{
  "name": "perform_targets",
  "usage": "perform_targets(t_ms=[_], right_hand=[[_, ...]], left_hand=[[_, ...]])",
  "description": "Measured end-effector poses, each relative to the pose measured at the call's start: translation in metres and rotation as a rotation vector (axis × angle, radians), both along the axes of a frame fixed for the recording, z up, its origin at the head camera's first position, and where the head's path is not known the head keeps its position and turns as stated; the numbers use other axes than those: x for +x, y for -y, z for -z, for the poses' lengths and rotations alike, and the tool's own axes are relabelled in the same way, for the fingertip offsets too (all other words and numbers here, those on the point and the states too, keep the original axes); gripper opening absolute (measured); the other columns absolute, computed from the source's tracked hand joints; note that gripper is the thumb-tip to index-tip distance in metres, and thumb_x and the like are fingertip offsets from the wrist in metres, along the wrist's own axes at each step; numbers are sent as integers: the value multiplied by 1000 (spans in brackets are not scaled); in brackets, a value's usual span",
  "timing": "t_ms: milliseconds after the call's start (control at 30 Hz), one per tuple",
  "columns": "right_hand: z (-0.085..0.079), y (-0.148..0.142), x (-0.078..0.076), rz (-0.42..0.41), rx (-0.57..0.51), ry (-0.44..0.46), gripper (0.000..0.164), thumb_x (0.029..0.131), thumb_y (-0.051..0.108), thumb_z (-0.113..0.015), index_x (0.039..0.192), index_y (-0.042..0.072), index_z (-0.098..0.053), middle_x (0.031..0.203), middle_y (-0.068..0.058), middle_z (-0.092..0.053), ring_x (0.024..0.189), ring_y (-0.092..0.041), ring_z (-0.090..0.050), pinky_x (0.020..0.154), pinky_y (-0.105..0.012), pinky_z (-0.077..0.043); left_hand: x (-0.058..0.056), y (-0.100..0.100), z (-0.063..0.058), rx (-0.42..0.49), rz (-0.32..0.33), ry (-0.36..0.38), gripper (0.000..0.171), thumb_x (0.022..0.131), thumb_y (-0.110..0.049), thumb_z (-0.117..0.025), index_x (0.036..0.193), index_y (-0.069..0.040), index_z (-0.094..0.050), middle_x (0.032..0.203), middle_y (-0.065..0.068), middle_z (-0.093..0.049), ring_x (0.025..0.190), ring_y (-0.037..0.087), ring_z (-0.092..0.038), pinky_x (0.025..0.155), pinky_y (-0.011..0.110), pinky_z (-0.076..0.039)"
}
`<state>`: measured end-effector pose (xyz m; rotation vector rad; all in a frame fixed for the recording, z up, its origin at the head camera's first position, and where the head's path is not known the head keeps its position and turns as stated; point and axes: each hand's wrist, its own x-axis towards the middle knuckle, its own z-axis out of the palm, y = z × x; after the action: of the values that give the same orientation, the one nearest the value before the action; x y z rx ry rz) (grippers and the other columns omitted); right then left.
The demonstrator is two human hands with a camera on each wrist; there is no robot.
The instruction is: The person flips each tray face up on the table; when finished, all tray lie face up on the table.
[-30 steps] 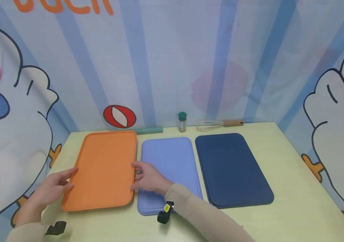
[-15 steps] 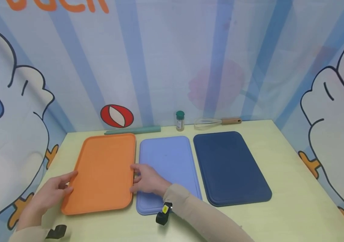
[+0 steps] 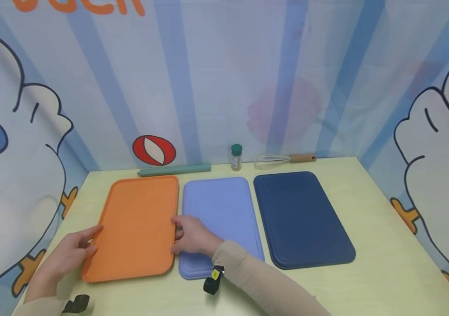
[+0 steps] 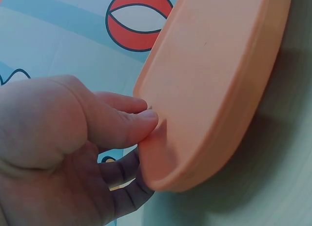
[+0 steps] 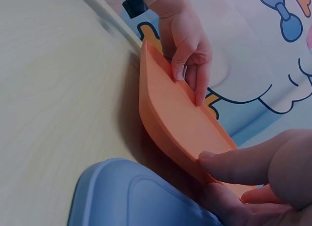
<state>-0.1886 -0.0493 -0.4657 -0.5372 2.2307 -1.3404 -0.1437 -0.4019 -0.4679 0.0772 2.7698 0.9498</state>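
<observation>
An orange rectangular tray [image 3: 135, 228] with a low raised rim is at the left of the table. My left hand [image 3: 66, 252] pinches its left edge, the thumb on the rim and fingers beneath, as the left wrist view shows. On the opposite side my right hand [image 3: 194, 235] grips the edge likewise, thumb [image 5: 234, 162] on top. Whether the tray rests fully on the table I cannot tell. Under the right hand and forearm lies a light blue tray-like board [image 3: 220, 206], partly covered. A dark blue one [image 3: 303, 219] lies to its right.
Along the back edge lie a teal rod-like thing [image 3: 174, 170] and a whisk [image 3: 285, 160] with a wooden handle. Between them stands a small spice jar [image 3: 236, 157] with a green lid. A printed cloth [image 3: 224, 87] hangs behind the pale table [image 3: 390, 263].
Both hands have drawn the orange tray slightly toward me, and more of the teal rod shows behind it. The grips look the same. The head view has shifted a little.
</observation>
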Motion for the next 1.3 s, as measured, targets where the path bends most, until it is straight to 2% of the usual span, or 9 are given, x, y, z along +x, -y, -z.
perform_targets(t_ms=[200, 367, 467, 600, 767, 900, 1000, 1133, 1300], right_hand=[[-3, 1, -1, -37, 67, -87, 83, 82, 0, -88, 154, -5, -47, 121, -15, -75, 106, -16, -74, 87, -22, -57], [-3, 3, 0, -45, 90, -103, 83, 82, 1, -88, 153, -6, -46, 119, -15, -75, 104, -14, -73, 85, -21, -57], [-3, 5, 0, -50, 102, -106, 83, 81, 2, -89, 153, -6, -47, 120, -14, -74, 102, -13, -73, 84, -20, -56], [-4, 7, 0, -66, 139, -140, 82, 81, 4, -90, 152, -5, -49, 118, -13, -73, 96, -10, -70, 81, -19, -55], [-4, 10, -1, -92, 207, -211, 74, 80, 10, -92, 143, -4, -57, 106, -6, -72, 86, -5, -65, 76, -17, -52], [-5, 11, -1, -121, 243, -262, 46, 80, 13, -93, 115, 1, -66, 86, 2, -65, 73, -4, -56, 65, -18, -46], [-7, 11, 0, -146, 278, -301, 37, 81, 15, -92, 102, 5, -64, 77, 4, -57, 67, -6, -51, 60, -20, -41], [-10, 13, 1, -168, 343, -349, 36, 83, 19, -91, 98, 6, -62, 76, 4, -53, 68, -10, -48, 60, -22, -40], [-12, 14, 3, -170, 372, -362, 37, 83, 22, -92, 95, 6, -60, 77, 3, -52, 68, -11, -47, 59, -24, -40]], left_hand=[[2, -2, 0, 11, 12, -39, 59, 99, 3, -64, 153, 12, -42, 154, 35, -45, 111, 31, -64, 78, 20, -52], [3, -2, -1, 13, 1, -24, 60, 99, 3, -63, 154, 12, -40, 155, 35, -43, 112, 33, -64, 80, 24, -54], [2, -1, -2, -4, -2, -9, 61, 100, 3, -63, 155, 12, -39, 156, 35, -42, 119, 46, -63, 90, 40, -59], [1, 0, -2, -20, -2, 12, 61, 100, 4, -61, 156, 12, -37, 157, 36, -39, 129, 57, -54, 100, 61, -52], [0, 0, -2, -32, -2, 22, 62, 100, 5, -61, 157, 10, -37, 158, 36, -39, 129, 59, -54, 100, 62, -52], [0, -1, -2, -32, -4, 27, 61, 99, 6, -60, 156, 10, -38, 158, 36, -39, 130, 61, -51, 102, 64, -50], [0, -2, -3, -30, -3, 28, 60, 99, 6, -60, 155, 11, -39, 157, 36, -40, 132, 61, -50, 103, 65, -49], [0, -2, -4, -45, 7, 17, 58, 99, 5, -62, 153, 12, -42, 155, 36, -42, 128, 61, -53, 101, 64, -50], [-2, -3, -6, -59, 4, 31, 58, 98, 5, -62, 152, 12, -44, 154, 37, -43, 122, 59, -58, 97, 61, -54]])
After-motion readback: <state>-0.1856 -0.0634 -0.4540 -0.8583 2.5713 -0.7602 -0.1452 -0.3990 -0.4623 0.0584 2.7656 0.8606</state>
